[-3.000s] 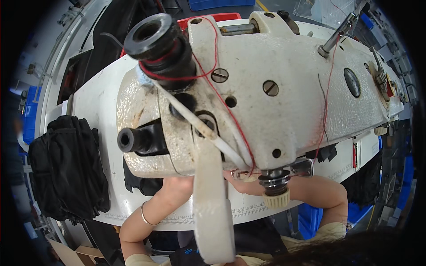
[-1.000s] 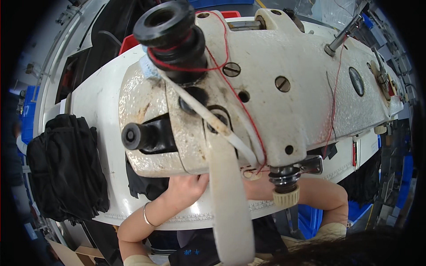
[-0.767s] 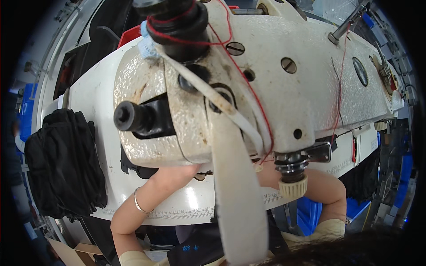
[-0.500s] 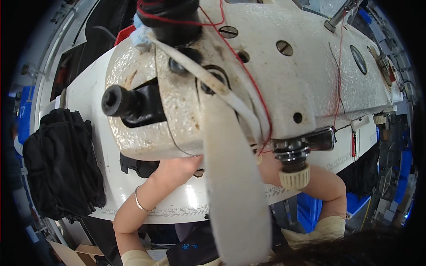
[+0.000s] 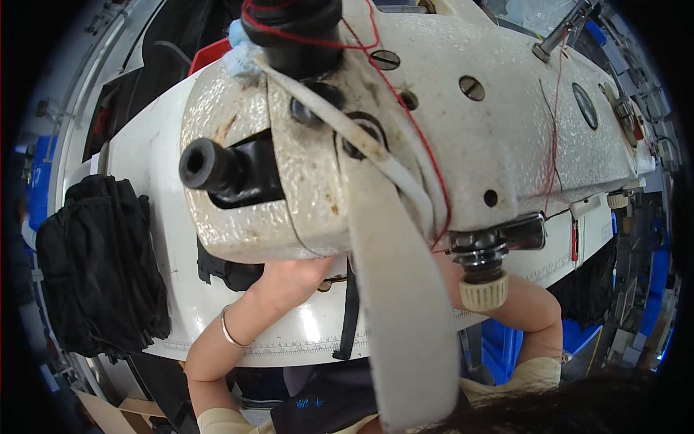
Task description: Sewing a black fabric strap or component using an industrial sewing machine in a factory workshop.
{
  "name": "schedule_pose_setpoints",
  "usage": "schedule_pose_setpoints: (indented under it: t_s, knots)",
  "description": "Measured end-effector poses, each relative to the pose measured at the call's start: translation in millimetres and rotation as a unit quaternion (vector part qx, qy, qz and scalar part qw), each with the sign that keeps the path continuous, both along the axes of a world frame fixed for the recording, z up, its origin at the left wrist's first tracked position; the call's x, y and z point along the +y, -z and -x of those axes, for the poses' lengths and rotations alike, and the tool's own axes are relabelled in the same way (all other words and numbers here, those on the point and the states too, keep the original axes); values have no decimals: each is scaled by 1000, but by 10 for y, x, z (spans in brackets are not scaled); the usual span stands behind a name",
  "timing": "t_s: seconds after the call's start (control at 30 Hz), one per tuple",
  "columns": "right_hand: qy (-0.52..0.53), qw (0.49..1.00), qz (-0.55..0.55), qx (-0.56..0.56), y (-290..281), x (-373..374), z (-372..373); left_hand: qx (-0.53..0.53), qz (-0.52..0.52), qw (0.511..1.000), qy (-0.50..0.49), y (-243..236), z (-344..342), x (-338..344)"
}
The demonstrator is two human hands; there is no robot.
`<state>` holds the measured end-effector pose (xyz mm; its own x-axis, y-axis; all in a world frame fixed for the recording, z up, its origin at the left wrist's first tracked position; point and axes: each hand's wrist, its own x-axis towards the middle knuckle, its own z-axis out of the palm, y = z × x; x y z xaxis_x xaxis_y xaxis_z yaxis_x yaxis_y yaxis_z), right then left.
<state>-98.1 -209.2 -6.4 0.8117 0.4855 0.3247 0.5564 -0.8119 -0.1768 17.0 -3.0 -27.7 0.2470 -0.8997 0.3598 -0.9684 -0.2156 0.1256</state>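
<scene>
A worn cream sewing machine head (image 5: pixel 448 137) fills most of the view and covers both hands. My left forearm, with a thin metal bangle (image 5: pixel 226 329), reaches under it; only the back of my left hand (image 5: pixel 300 271) shows, next to a black fabric piece (image 5: pixel 228 271) on the white machine table (image 5: pixel 144 166). My right forearm (image 5: pixel 531 311) goes in from the right, and that hand is hidden behind the machine. A black strap (image 5: pixel 351 311) hangs over the table's front edge between my arms. Red thread (image 5: pixel 426 155) runs down the machine's face.
A wide off-white tape (image 5: pixel 397 311) hangs from the machine, close to the camera. A ribbed cream knob (image 5: pixel 483 291) sticks out below the head. A pile of black fabric (image 5: pixel 97 267) lies at the table's left end. Blue bins (image 5: pixel 506 347) stand under the table.
The view has moved closer to the machine head, which now looms larger and hides more of both hands. Both arms stay under it.
</scene>
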Motion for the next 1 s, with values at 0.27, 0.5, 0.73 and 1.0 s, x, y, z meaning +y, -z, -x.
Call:
schedule_pose_setpoints:
  t_s: [0.27,0.5,0.73,1.0]
  knots:
    - [23,999,-22,6,97,1,-17,42,16,999,-15,-214,-4,-71]
    - [27,996,-85,-23,166,-47,-6,119,-14,993,-13,-435,-35,-135]
    - [12,996,-51,-73,172,-202,-98,15,5,997,-71,-689,103,-57]
    - [-82,975,97,-180,-294,-134,-59,28,42,997,-62,-798,68,-168]
